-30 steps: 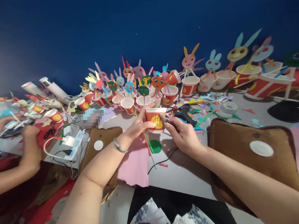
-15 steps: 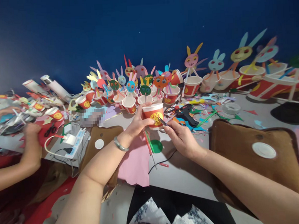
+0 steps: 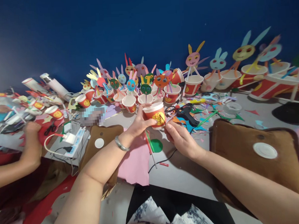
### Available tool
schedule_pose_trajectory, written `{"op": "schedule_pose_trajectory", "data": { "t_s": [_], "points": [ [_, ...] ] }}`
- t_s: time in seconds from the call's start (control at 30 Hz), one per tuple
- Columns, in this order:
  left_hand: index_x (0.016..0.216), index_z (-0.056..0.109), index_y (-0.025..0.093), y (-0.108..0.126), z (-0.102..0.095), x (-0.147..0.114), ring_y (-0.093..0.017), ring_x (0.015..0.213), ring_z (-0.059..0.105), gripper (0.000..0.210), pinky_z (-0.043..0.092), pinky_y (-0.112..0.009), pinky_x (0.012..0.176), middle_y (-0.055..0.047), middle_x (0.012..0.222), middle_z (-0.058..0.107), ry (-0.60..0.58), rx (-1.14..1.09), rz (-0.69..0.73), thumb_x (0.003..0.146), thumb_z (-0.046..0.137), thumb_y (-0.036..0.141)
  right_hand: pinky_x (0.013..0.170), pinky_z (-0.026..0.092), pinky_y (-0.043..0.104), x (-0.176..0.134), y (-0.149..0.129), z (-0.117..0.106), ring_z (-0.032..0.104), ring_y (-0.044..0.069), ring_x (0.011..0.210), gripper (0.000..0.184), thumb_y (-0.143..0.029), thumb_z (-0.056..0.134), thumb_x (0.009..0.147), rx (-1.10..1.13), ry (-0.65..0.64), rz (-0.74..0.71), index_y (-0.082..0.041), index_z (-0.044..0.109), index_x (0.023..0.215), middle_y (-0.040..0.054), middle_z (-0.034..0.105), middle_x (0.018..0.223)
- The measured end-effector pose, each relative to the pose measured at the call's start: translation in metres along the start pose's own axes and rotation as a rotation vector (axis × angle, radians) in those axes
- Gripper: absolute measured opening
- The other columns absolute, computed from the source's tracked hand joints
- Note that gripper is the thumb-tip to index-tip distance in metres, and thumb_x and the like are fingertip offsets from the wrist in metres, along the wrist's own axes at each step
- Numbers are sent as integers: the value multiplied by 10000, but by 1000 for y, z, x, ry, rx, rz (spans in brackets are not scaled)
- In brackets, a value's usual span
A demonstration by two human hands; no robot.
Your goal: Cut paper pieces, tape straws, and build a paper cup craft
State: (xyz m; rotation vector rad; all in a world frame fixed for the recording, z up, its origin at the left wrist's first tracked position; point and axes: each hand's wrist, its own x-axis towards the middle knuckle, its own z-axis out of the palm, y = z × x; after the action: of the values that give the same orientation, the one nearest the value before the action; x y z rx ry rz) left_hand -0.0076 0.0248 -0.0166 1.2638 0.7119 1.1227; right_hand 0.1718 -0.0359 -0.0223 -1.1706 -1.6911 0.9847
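Cup (image 3: 153, 113), prob light and easy to dent so grab near the stiffer rim, is mid-scene over the table (image 3: 185, 177), left hand (image 3: 141, 123) fingers clasping its left side, right hand (image 3: 180, 135) pinching some dark tool (image 3: 162, 118).

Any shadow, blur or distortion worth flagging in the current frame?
Head view: the rightmost cups look stretched; head view: a mosaic patch masks something; head view: the dark tool in the right hand looks soft; head view: shadow falls beside the larger brown cushion.
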Motion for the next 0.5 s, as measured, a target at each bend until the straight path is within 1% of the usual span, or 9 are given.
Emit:
{"op": "schedule_pose_trajectory", "data": {
  "t_s": [0.23, 0.37, 0.5],
  "points": [
    [1236, 417, 251, 1, 2, -1, -162, 954, 597, 695, 484, -307, 860, -20, 1079, 594, 5, 34, 29, 639, 771, 216, 493, 306, 272, -1, 5, 2, 378, 113, 504, 525, -641, 330, 999, 88, -25, 29, -218, 448, 710, -37, 427, 569],
    [1267, 404, 259, 0, 1, 0, -163, 956, 592, 715, 481, -305, 857, -22, 1091, 581, -10, 34, 42, 651, 768, 230, 482, 295, 272, -1, 5, 3, 363, 113, 494, 517, -636, 336, 999, 105, -17, 33, -221, 443, 711, -38, 418, 564],
    [1250, 408, 259, -1, 0, 0, -167, 950, 585, 692, 479, -307, 845, -25, 1084, 574, -22, 50, 45, 658, 766, 243, 482, 294, 271, -1, 6, 3, 363, 115, 499, 509, -627, 339, 1002, 112, -26, 28, -223, 437, 710, -36, 418, 573]
  ]
}}
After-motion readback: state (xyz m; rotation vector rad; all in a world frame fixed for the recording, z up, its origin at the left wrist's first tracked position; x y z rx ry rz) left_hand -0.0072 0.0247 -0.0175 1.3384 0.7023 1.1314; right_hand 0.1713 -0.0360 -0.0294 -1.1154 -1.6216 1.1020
